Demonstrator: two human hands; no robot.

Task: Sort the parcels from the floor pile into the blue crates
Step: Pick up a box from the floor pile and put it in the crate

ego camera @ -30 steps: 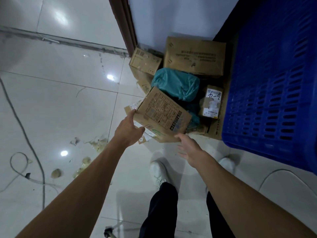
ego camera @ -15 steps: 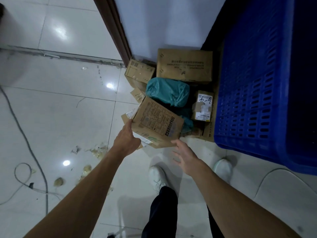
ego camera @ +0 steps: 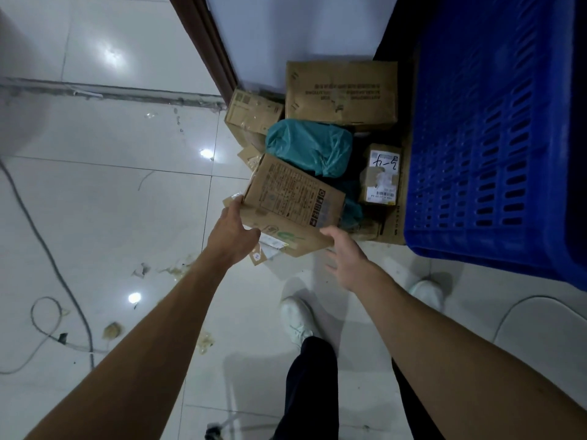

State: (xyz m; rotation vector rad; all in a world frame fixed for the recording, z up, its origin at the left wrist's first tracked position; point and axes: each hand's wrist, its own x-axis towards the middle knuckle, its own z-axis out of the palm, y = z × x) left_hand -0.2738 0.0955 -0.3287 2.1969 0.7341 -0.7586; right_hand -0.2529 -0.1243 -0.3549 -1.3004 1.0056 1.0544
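A pile of parcels lies on the floor against the wall. At its front sits a tilted printed cardboard box [ego camera: 293,201]. My left hand [ego camera: 233,235] holds the box's left corner, thumb on the front face. My right hand [ego camera: 344,257] touches the box's lower right corner with relaxed fingers. Behind it lie a teal plastic-wrapped parcel [ego camera: 309,147], a small box with a white label [ego camera: 381,174], a large cardboard box [ego camera: 341,92] and a smaller box [ego camera: 252,114]. A blue slatted crate [ego camera: 495,138] stands right of the pile.
A brown door frame [ego camera: 206,46] and a white wall rise behind the pile. Grey cables [ego camera: 47,258] and bits of litter [ego camera: 178,269] lie on the white tiles at left. My white shoes [ego camera: 297,319] stand just before the pile.
Both hands have closed in on the front box: the left now holds its left corner, and the right has reached its lower right corner. The view has shifted slightly.
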